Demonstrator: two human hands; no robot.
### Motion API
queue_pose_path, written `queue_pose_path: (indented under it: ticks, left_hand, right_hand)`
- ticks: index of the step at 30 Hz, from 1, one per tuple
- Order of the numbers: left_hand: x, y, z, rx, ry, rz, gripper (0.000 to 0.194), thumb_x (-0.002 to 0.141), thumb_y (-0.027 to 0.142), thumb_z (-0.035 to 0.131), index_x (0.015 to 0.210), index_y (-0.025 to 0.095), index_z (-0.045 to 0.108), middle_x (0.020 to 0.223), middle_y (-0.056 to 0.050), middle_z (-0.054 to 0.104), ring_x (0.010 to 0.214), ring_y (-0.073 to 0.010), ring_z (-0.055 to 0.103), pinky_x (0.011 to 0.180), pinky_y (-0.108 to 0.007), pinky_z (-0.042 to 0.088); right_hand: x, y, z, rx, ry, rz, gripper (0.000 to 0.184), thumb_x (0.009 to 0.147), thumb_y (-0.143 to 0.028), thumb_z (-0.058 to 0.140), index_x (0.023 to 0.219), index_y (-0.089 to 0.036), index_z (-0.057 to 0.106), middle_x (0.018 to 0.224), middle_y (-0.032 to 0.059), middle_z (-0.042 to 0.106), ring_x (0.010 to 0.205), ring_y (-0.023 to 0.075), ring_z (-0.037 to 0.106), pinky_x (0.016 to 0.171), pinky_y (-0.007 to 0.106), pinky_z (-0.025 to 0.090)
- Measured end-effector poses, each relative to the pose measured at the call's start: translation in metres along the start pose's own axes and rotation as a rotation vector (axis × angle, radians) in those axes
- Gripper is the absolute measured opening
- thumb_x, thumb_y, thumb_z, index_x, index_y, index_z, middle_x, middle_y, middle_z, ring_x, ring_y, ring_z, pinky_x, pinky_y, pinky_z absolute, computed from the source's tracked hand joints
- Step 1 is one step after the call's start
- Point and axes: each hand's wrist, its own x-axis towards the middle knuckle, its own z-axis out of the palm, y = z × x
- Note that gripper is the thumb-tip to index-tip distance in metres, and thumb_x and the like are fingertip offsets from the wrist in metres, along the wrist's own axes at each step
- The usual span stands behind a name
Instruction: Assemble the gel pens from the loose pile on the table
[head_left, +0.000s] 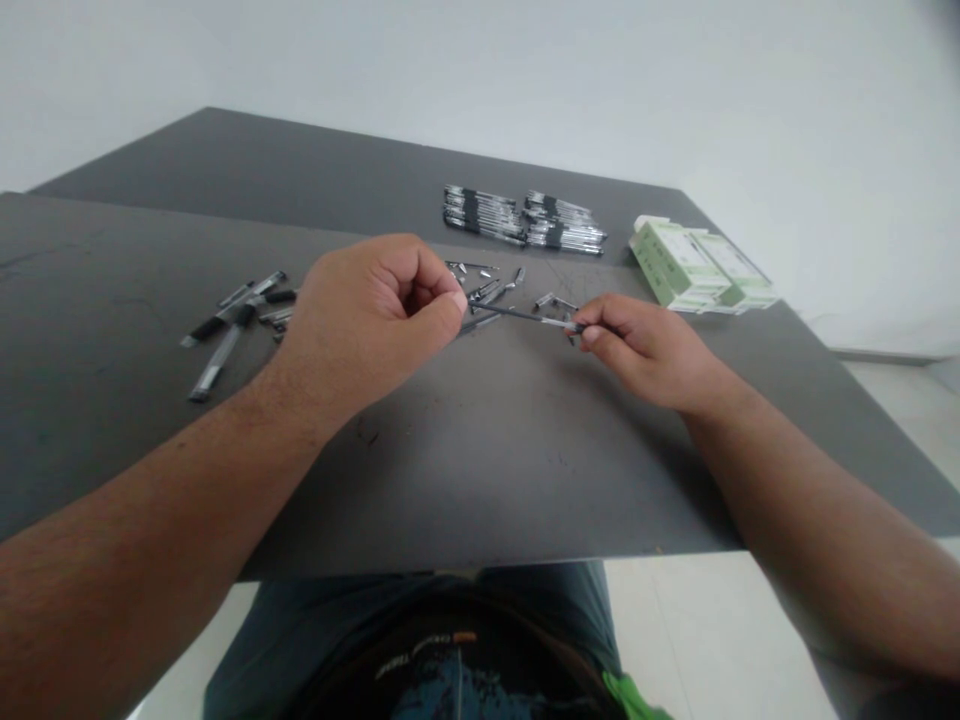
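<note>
A thin pen refill [510, 313], dark along most of its length with a pale stretch near the right, spans the gap between my two hands above the table. My left hand [382, 320] pinches its left end between thumb and forefinger. At the other end, the fingers of my right hand [637, 345] are closed on a black pen part [577, 328], mostly hidden by the grip. Below and behind the refill lie loose pen parts [487, 292] and small clear caps or tips [551, 300].
Several clear pens with black grips [225, 345] lie beside my left wrist. Farther back are two groups of pens, one left [480, 215] and one right [562, 222]. Green-and-white boxes [682, 265] stand at the right. The grey table [465, 480] has its front edge near my lap.
</note>
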Motion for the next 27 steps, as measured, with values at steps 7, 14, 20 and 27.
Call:
queue_pose_path:
  ticks: [7, 14, 20, 27]
  left_hand:
    - [-0.002, 0.000, 0.006, 0.038, -0.077, 0.045, 0.010, 0.091, 0.029, 0.071, 0.092, 0.025, 0.080, 0.080, 0.003, 0.079, 0.070, -0.0158, 0.066, 0.071, -0.032, 0.051]
    - [-0.009, -0.002, 0.020, 0.081, -0.189, 0.141, 0.016, 0.094, 0.032, 0.067, 0.099, 0.028, 0.081, 0.084, 0.001, 0.080, 0.078, -0.0197, 0.073, 0.080, -0.033, 0.057]
    - [-0.013, -0.007, 0.032, 0.095, -0.288, 0.359, 0.019, 0.100, 0.026, 0.062, 0.103, 0.023, 0.080, 0.094, -0.003, 0.082, 0.092, -0.0213, 0.076, 0.086, -0.033, 0.056]
    - [-0.018, -0.010, 0.037, 0.063, -0.290, 0.421, 0.016, 0.100, 0.026, 0.068, 0.111, 0.020, 0.077, 0.099, -0.003, 0.081, 0.086, -0.0195, 0.073, 0.086, -0.033, 0.056]
  right_hand:
    - [0.000, -0.004, -0.001, -0.024, -0.025, -0.013, 0.018, 0.102, -0.032, 0.058, 0.103, -0.026, 0.076, 0.096, 0.0060, 0.082, 0.087, 0.0275, 0.074, 0.080, 0.039, 0.055]
    - [-0.002, -0.021, 0.003, -0.071, -0.049, -0.052, 0.019, 0.099, -0.028, 0.065, 0.108, -0.026, 0.081, 0.096, 0.0045, 0.084, 0.082, 0.0242, 0.075, 0.075, 0.035, 0.054]
    - [-0.005, -0.037, 0.010, -0.042, -0.078, -0.122, 0.018, 0.099, -0.025, 0.066, 0.111, -0.022, 0.078, 0.092, 0.0024, 0.081, 0.077, 0.0191, 0.072, 0.071, 0.031, 0.050]
    - [-0.006, -0.041, 0.013, -0.051, -0.081, -0.203, 0.015, 0.101, -0.023, 0.065, 0.111, -0.020, 0.077, 0.093, 0.0025, 0.081, 0.078, 0.0183, 0.072, 0.072, 0.030, 0.050]
